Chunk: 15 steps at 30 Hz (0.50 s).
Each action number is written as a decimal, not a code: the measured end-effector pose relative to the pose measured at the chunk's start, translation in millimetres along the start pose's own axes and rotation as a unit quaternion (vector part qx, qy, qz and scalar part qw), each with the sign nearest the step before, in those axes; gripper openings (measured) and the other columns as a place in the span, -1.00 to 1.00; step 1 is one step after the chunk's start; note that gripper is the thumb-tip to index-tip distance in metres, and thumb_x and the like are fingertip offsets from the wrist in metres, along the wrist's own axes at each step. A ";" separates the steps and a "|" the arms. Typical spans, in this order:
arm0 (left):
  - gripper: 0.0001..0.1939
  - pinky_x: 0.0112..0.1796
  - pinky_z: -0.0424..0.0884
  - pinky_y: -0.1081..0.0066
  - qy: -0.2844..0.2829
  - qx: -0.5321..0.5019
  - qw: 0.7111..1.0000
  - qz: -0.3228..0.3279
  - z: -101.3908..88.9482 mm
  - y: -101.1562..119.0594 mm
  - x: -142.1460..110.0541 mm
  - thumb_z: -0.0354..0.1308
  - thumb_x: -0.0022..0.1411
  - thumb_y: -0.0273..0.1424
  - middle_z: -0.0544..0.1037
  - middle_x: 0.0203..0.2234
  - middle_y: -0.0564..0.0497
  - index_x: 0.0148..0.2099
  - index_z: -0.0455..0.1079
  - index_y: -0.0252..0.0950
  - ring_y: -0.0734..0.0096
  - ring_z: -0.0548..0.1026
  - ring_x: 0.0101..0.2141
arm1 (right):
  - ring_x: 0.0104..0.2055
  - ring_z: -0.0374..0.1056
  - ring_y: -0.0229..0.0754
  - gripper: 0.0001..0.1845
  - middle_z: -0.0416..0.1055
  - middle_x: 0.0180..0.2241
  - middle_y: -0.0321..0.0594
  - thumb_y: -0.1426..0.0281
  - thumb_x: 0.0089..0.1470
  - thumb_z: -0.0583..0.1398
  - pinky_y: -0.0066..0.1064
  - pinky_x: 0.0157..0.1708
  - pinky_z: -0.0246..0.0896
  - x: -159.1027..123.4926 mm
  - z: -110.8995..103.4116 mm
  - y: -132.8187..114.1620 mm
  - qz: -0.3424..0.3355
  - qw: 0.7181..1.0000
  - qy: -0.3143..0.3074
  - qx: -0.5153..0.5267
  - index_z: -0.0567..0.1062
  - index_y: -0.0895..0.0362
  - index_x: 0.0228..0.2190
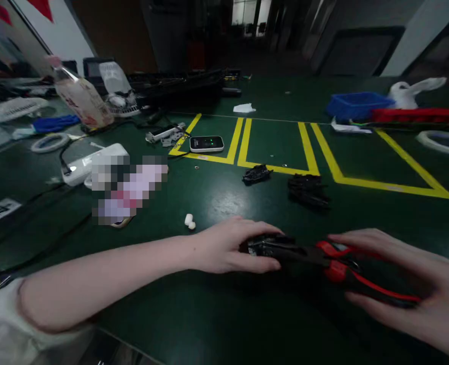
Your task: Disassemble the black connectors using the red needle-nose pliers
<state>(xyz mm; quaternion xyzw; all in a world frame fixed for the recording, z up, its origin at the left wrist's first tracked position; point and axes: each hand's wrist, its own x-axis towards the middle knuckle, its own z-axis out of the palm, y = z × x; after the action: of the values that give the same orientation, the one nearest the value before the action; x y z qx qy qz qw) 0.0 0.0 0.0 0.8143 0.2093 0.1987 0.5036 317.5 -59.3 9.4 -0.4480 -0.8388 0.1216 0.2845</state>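
My left hand [232, 246] grips a small black part [264, 247] between thumb and fingers, low over the green table. Red-and-black pliers [336, 261] are in my right hand [418, 284], their handles spread somewhat apart. The jaws of the pliers point left and meet the black part; whether they bite on it is too dark to tell. Beyond my hands lie a small black piece [257, 174] and a larger clump of black pieces [308, 190].
Yellow tape boxes [277, 168] mark the green table [209, 314]. A small device with green lights [207, 144], a white power strip [95, 162], a bottle [82, 96] and two white earbuds [189, 221] lie left. Farther right are a blue bin [357, 105] and a tape roll [443, 142].
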 end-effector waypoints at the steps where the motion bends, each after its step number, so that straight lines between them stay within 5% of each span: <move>1: -0.43 -0.25 0.40 0.39 0.002 0.006 1.000 -0.001 0.7 0.7 -0.6 0.26 0.45 -0.15 0.69 -0.20 -0.17 0.28 0.49 -0.50 0.25 0.59 -0.27 | -0.27 0.69 -0.13 -0.54 0.68 -0.13 -0.38 -0.10 0.17 0.35 -0.42 -0.18 0.62 -1.2 1.2 1.6 0.002 1.000 -0.004 -0.001 0.58 -0.28 0.05; 9: -0.48 -0.21 0.42 0.37 -0.010 0.005 1.000 -0.008 0.4 2.4 -1.8 0.28 0.45 -0.15 0.70 -0.14 -0.15 0.27 0.50 -0.39 0.21 0.60 -0.20 | -0.24 0.68 -0.04 -0.48 0.68 -0.07 -0.30 -0.02 0.10 0.41 -0.30 -0.17 0.66 -12.1 1.9 12.7 0.013 1.000 -0.012 -0.011 0.59 -0.21 0.08; 15: -0.48 -0.17 0.46 0.34 -0.007 0.007 1.000 0.009 -0.6 -0.6 -0.7 0.30 0.46 -0.17 0.70 -0.11 -0.17 0.29 0.48 -0.40 0.18 0.63 -0.15 | -0.25 0.67 -0.12 -0.53 0.66 -0.07 -0.32 0.04 0.15 0.39 -0.39 -0.14 0.62 -13.4 2.1 11.7 -0.008 1.000 -0.012 -0.025 0.58 -0.16 0.07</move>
<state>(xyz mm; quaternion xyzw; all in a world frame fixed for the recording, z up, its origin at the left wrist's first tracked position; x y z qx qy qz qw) -1.0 0.3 -0.3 0.8211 0.1998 0.1966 0.4973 330.1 -63.6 -2.6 -0.4470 -0.8483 0.1037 0.2642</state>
